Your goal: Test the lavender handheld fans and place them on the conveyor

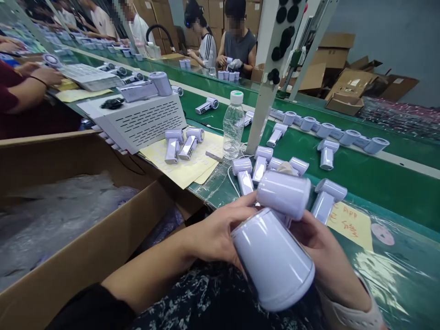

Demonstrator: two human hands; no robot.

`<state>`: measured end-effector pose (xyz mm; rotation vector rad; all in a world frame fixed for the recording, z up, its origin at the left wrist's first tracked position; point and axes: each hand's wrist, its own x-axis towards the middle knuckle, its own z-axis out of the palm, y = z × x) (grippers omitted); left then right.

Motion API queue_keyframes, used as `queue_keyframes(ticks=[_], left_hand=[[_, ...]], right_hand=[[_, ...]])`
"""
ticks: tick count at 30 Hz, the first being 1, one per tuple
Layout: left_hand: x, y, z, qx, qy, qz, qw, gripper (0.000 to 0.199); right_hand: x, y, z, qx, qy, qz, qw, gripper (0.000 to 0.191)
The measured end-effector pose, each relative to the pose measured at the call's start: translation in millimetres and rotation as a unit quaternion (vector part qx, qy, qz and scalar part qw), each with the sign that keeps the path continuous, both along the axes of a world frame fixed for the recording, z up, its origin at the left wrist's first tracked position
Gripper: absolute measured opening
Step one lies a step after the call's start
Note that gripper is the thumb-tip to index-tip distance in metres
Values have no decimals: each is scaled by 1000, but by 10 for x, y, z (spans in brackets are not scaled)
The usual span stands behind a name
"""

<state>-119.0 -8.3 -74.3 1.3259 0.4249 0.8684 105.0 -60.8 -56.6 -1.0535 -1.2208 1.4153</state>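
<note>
Two hands (220,233) (325,243) — lilac devices (275,261) (283,195) held, bottle (233,126) beyond

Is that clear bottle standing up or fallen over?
Standing up: the clear bottle is upright on its base, its cap at the top.

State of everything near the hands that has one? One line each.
Left hand: closed on the lower cylinder
Right hand: at the cylinders, fingers mostly hidden
Upper lavender cylinder: held up, tilted
Lower lavender cylinder: held up, tilted
Clear bottle: upright, capped
Left carton: open, plastic film inside
Handwritten sheet: lying flat
</note>
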Motion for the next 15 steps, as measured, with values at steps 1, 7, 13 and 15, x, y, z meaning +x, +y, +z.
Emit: queue_keyframes(ticks=[1, 7, 13, 15], left_hand=[[21, 71, -30, -4, -10, 19, 1000, 50], [389, 287, -151, -175, -145, 51, 973, 50], [590, -14, -25, -171, -143, -85, 971, 49], [633, -60, -2, -143, -124, -103, 976, 48]], right_hand=[[45, -32, 6, -18, 20, -24, 999, 52], [291, -153, 52, -64, 74, -155, 983, 46], [438, -461, -29, -36, 112, -181, 977, 47], [446, -526, -62, -22, 123, -165, 978, 44]])
